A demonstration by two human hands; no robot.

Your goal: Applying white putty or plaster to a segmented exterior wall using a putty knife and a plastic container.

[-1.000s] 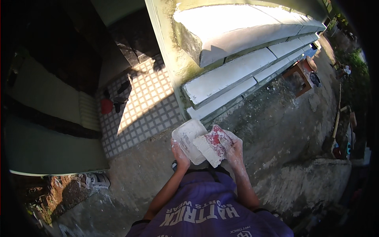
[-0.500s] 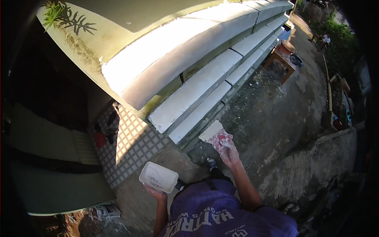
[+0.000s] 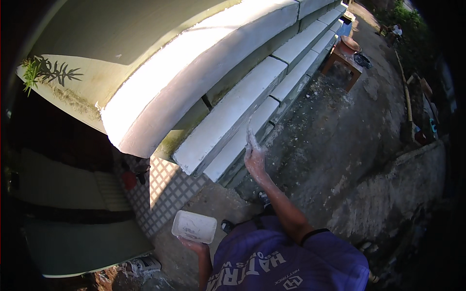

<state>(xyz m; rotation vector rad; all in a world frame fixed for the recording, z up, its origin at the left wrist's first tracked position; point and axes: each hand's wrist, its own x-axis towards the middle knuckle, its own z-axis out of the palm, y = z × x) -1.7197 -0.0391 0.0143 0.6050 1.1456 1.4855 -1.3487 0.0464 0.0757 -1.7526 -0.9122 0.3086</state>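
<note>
My left hand (image 3: 195, 245) grips a white plastic tub (image 3: 214, 228) from below, low in front of my body. White smears cover the tub's inside. Reaching forward, my right hand (image 3: 254, 156) is closed and dusted white. A thin scraper (image 3: 250, 128) juts up from its fingers, almost edge-on, so its blade and handle barely show. The scraper is at the upright face between two white-coated steps (image 3: 233, 116); whether it touches cannot be told.
A broad white curved ledge (image 3: 194, 72) tops the steps. Beyond them stands a wooden stool (image 3: 342, 60) with a reddish basin (image 3: 349, 44). Patterned tiles (image 3: 170, 189) lie left of the steps, a plant (image 3: 31, 72) grows far left, and rough concrete ground (image 3: 330, 140) spreads right.
My right hand has moved forward and left to the steps, turning the scraper from flat to nearly edge-on. My left hand still holds the tub, slightly lower. The view has shifted.
</note>
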